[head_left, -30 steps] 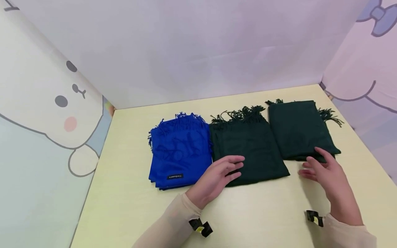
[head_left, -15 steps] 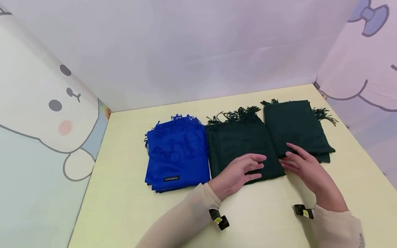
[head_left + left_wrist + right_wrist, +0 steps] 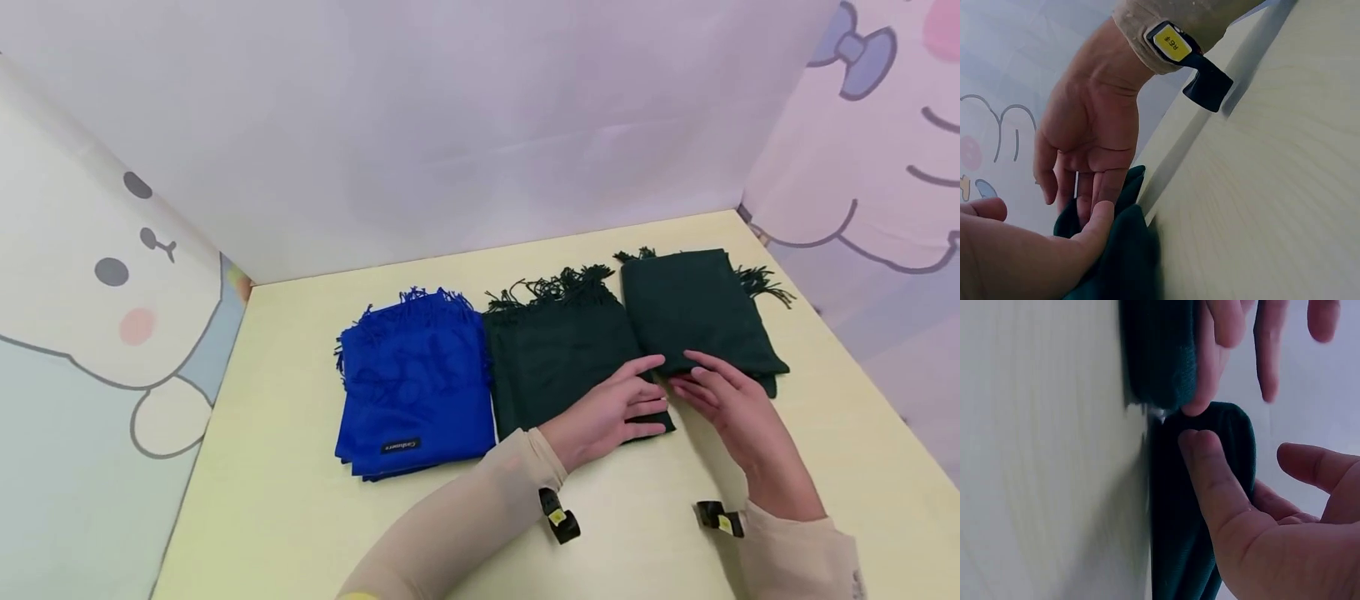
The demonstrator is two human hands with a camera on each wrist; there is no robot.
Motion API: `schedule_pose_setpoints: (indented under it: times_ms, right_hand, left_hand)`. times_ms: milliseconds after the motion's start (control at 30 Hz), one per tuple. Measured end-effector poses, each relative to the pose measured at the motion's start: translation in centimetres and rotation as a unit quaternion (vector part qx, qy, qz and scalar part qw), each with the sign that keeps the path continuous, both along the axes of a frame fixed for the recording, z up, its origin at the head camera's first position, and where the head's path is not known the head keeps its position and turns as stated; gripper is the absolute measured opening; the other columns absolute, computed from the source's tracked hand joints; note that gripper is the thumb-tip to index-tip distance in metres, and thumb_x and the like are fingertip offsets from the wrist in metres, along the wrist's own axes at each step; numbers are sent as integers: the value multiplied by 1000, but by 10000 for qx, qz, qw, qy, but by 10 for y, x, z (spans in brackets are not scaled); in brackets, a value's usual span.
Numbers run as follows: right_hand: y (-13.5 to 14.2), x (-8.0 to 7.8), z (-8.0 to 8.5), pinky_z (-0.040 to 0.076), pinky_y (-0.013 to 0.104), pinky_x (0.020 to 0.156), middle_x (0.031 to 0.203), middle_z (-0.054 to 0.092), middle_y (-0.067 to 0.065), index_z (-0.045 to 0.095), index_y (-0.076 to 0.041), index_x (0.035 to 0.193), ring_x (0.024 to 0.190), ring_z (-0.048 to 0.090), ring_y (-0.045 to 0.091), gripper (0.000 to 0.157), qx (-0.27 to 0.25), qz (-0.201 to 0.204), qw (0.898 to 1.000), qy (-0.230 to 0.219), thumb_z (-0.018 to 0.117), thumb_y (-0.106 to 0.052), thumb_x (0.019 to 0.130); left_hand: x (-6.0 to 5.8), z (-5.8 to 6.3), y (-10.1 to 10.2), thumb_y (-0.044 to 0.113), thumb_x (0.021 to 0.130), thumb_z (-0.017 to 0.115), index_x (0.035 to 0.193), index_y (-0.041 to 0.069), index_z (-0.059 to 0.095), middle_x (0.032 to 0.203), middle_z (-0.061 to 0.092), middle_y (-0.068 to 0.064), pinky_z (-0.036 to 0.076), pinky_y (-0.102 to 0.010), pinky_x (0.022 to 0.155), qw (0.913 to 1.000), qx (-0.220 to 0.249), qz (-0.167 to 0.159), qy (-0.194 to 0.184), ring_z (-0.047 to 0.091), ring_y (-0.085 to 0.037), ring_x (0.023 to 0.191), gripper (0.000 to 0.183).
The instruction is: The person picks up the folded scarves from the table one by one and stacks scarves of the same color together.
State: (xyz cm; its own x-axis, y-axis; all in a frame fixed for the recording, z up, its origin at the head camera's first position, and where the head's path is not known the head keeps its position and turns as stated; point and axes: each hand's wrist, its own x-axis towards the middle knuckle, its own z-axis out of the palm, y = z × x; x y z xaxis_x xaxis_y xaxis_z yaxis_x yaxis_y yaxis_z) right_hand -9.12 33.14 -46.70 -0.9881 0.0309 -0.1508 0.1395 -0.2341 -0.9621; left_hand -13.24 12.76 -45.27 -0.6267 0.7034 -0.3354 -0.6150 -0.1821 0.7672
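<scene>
Three folded, fringed scarves lie in a row in the head view: a blue scarf (image 3: 416,383) at left, a dark green scarf (image 3: 555,358) in the middle, another dark green scarf (image 3: 690,308) at right. Over the middle scarf's lower right part is my left hand (image 3: 611,417), its fingers loosely extended. My right hand (image 3: 742,417) is at the right scarf's near left corner, fingertips close to the left hand's. In the right wrist view, the right hand's fingertips (image 3: 1200,444) touch a green folded edge. Contact beneath the left hand is partly hidden.
The scarves lie on a pale yellow table (image 3: 285,500). A white back wall (image 3: 450,150) and cartoon-printed side panels (image 3: 97,350) stand around it. Black wrist mounts (image 3: 558,515) sit on both sleeves.
My left hand has moved right across the middle scarf. My right hand has moved left along the right scarf's near edge. The scarves have shifted left in view as the camera turned.
</scene>
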Motion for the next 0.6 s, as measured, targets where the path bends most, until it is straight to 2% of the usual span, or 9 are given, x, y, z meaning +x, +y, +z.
schedule_pose_setpoints:
  times_ms: [133, 300, 367, 500, 600]
  right_hand:
    - [-6, 5, -1, 53, 17, 88, 115, 67, -8, 37, 6, 148, 105, 68, 6, 55, 825, 153, 9965, -9, 52, -26, 104]
    - [-10, 15, 2, 52, 15, 87, 119, 63, -11, 39, 8, 146, 105, 67, 4, 58, 1880, 245, 9819, 51, 50, -31, 105]
    - [-10, 18, 4, 52, 15, 86, 118, 64, -12, 40, 9, 146, 104, 68, 5, 57, 1902, 189, 9815, 117, 50, -29, 105]
    - [-9, 21, 4, 53, 18, 88, 118, 67, -11, 35, 7, 150, 107, 68, 8, 58, 1366, 203, 9904, 109, 52, -26, 105]
    - [-5, 23, 3, 55, 22, 88, 118, 70, -4, 25, 0, 156, 108, 68, 11, 63, 990, 220, 9948, -48, 52, -25, 105]
  left_hand:
    - [-2, -7, 4, 22, 105, 47, 145, 31, 48, 146, 45, -14, 40, -56, 109, 9997, 135, 56, -206, 43, -32, 138, 40]
    - [-3, -11, 10, 25, 106, 47, 142, 26, 53, 144, 47, -7, 39, -56, 109, 9993, 126, 124, -341, 44, -30, 136, 37]
    - [-3, -9, 13, 24, 105, 48, 141, 25, 55, 142, 48, -3, 40, -55, 109, 9994, 102, 115, -316, 45, -27, 134, 36]
    - [-4, -6, 19, 21, 104, 52, 141, 19, 56, 142, 49, 0, 38, -54, 110, 9988, 92, 288, -394, 47, -27, 133, 37]
    - [-5, -3, 22, 18, 102, 53, 143, 16, 54, 147, 46, -4, 34, -54, 113, 9985, 124, 351, -404, 43, -26, 137, 41]
